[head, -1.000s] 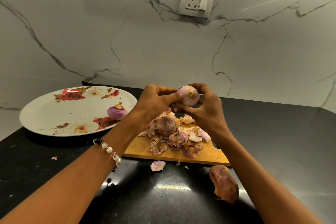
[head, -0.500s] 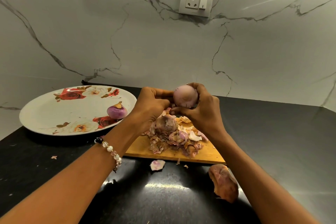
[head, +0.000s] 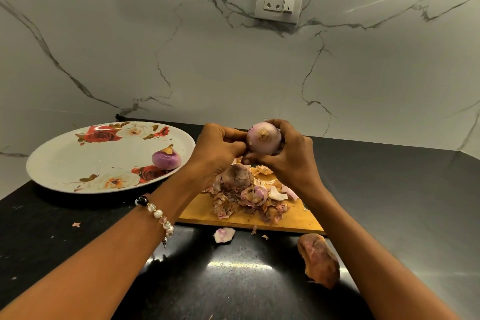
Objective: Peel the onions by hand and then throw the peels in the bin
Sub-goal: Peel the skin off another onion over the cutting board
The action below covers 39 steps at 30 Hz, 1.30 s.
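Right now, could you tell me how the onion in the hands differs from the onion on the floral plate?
The held onion is gripped above the cutting board by the right hand, with the left hand at its side; the plate onion lies untouched on the floral plate. The held onion looks pale pink and larger; the plate onion is deeper purple and smaller. The held onion's root end faces the camera; the plate onion's dry tip points up. Both look peeled.

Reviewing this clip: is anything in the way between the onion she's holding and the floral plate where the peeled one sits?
Nothing visible blocks it. The onion is held above the cutting board by the right hand; only the left hand lies toward the plate, whose near side by the peeled onion is bare.
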Motion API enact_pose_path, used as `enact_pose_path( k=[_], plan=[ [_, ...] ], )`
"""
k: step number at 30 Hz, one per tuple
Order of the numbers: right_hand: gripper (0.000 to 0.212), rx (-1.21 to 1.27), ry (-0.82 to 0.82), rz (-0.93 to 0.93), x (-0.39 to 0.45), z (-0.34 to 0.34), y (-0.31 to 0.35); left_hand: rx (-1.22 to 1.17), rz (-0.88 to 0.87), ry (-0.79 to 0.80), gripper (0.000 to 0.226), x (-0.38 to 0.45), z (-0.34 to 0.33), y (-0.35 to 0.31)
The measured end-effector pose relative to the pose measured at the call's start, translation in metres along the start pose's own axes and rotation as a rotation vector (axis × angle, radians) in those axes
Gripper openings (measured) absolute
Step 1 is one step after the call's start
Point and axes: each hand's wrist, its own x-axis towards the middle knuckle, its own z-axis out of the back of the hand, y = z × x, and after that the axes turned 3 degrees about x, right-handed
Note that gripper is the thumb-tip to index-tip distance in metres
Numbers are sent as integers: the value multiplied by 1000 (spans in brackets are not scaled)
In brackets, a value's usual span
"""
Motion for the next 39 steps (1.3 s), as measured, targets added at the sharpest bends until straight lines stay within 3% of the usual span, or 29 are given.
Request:
enact_pose_path(
  k=[9,23,30,39],
  plan=[
    [77,54,-12,-44,2,4,-1,-194,84,77,19,-1,1,-6],
    [84,80,53,-37,1,0,2,16,43,1,18,2,7,-3],
    [77,49,30,-48,2,4,-3,-138,79,90,17,2,6,-5],
    [83,64,71,-50,0,2,5,47,20,-18,14,5,6,1]
  ],
)
